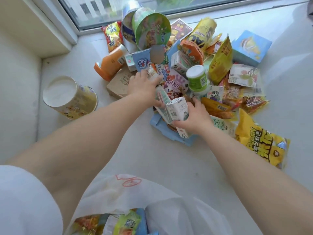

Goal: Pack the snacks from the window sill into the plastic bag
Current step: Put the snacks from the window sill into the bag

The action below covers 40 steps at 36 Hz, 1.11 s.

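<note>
The right hand [192, 117] has its grip closed around a small white rectangular drink carton [177, 108], long axis running from near-right up to far-left, its top corner tilted toward the window. The left hand [144, 85] reaches into the pile with fingers curled over a pale green-and-pink flat packet [161, 97]; whether that grip has fully closed on it cannot be told. Both hands are at the near edge of a heap of colourful snack packets, boxes and cups [183, 65] on the white window sill [152, 158], which meets a glass window with a pale frame [94, 12] at the far side. A yellow paper noodle cup [70, 97] lies on its side apart at the left, white lid facing the camera. A large yellow crisp bag with bold black lettering [261, 145] lies at the right; its writing is not legible. The translucent white plastic bag [135, 200] with a red outline logo sits at the near edge, some packets already inside
</note>
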Each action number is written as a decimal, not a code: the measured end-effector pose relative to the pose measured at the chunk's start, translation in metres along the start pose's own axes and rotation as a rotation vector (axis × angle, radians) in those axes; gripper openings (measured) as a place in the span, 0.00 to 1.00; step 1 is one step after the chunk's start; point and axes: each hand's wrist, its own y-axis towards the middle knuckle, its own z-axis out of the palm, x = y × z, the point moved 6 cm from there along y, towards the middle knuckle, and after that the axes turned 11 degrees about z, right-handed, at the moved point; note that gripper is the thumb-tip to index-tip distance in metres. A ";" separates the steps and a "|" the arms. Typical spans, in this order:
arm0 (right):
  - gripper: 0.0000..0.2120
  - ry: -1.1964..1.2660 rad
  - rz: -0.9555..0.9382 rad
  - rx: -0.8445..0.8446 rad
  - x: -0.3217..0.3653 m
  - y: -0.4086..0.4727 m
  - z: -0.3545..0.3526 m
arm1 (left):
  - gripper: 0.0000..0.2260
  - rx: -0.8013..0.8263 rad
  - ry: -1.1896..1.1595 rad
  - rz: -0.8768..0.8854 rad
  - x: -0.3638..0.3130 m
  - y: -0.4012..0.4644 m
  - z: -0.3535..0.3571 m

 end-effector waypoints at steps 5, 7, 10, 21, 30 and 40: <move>0.40 0.072 0.004 0.233 -0.001 0.016 -0.004 | 0.47 0.134 0.141 0.067 -0.012 0.006 0.002; 0.35 0.099 -0.018 0.235 0.003 0.016 -0.005 | 0.47 0.159 0.124 0.062 -0.014 0.006 0.004; 0.31 0.089 -0.025 0.147 0.005 0.014 -0.007 | 0.45 0.144 0.110 0.071 -0.016 0.004 0.004; 0.18 0.696 0.137 -0.130 -0.012 -0.020 -0.020 | 0.42 0.242 0.231 0.107 -0.017 -0.037 0.027; 0.21 0.482 0.121 -0.057 -0.046 -0.047 -0.037 | 0.39 0.270 0.244 0.201 -0.030 -0.057 0.043; 0.25 -0.168 0.024 -0.139 -0.072 -0.043 -0.055 | 0.33 0.304 -0.230 0.088 -0.036 -0.058 0.047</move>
